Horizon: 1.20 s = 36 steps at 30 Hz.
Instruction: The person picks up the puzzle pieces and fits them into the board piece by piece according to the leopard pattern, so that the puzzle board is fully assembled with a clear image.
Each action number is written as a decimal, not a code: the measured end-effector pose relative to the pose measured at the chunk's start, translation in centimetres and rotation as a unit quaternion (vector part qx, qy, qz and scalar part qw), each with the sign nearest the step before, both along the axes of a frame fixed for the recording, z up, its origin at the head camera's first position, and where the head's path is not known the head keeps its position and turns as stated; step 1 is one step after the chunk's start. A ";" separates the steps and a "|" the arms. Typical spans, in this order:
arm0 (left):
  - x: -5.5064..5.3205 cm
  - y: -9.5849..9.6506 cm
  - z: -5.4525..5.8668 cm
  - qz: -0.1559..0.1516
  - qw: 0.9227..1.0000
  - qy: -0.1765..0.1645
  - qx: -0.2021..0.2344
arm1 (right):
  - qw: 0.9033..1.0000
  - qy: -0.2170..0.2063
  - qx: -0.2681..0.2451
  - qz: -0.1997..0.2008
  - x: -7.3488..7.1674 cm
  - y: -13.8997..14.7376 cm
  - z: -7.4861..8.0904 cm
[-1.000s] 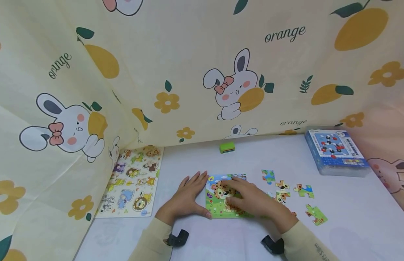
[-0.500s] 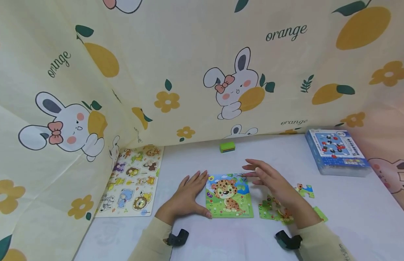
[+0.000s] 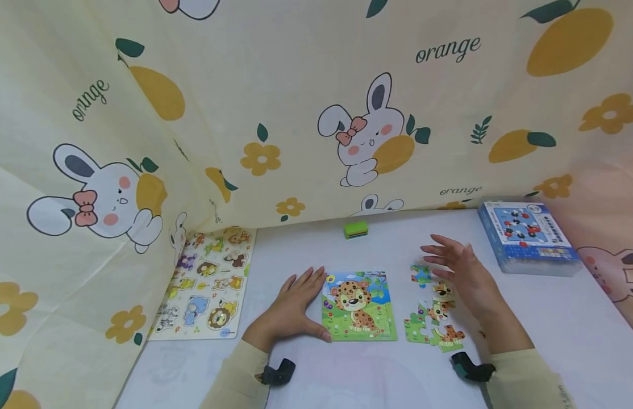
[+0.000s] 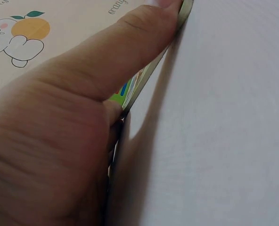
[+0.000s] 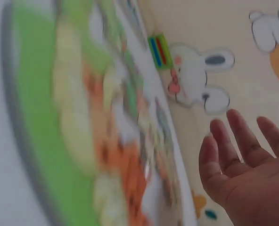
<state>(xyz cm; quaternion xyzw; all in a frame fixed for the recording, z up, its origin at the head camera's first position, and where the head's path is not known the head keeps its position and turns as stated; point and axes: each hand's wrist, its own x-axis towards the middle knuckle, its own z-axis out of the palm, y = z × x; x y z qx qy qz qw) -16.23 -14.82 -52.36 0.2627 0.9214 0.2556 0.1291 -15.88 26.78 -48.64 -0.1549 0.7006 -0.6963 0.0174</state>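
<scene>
A square leopard picture puzzle (image 3: 358, 307) lies flat in the middle of the table. My left hand (image 3: 291, 311) rests along its left side with the fingers stretched, the thumb at its near left corner. In the left wrist view the thumb (image 4: 125, 42) touches the board's edge. My right hand (image 3: 467, 278) is held above the loose jigsaw pieces to the right, fingers loosely extended and holding nothing. Among these are a blue piece (image 3: 421, 274) and a leopard-patterned piece (image 3: 451, 335). The right forearm hides part of this area. A piece close to the right wrist camera (image 5: 116, 136) is blurred.
A sheet of animal pictures (image 3: 214, 289) lies at the left, partly under the hanging cloth (image 3: 296, 85). A small green block (image 3: 355, 229) sits at the back. The blue molecule-model box (image 3: 528, 236) stands at the back right on the white table (image 3: 337, 375).
My right hand has lifted off the leopard picture and swung right to above the loose pieces, uncovering the whole picture. The left hand keeps its place.
</scene>
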 end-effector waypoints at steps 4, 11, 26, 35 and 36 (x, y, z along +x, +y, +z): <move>0.0 0.0 0.0 0.000 1.000 0.000 -0.002 | 0.995 0.004 0.074 -0.062 -0.2 1.2 -1.1; 0.1 -0.1 0.5 0.004 1.000 -0.005 -0.002 | 0.974 -0.029 0.213 -0.076 -0.8 1.6 -2.4; 0.2 -0.1 0.1 0.001 1.000 -0.002 -0.003 | 0.934 -0.022 0.352 -0.060 -1.0 0.2 -2.8; 0.2 0.1 0.2 0.003 1.000 -0.003 -0.006 | 0.942 -0.045 0.319 -0.096 -0.7 -0.5 -2.3; 0.1 0.1 0.2 0.003 1.000 -0.003 -0.006 | 0.941 -0.041 0.319 -0.104 -0.6 -0.7 -2.2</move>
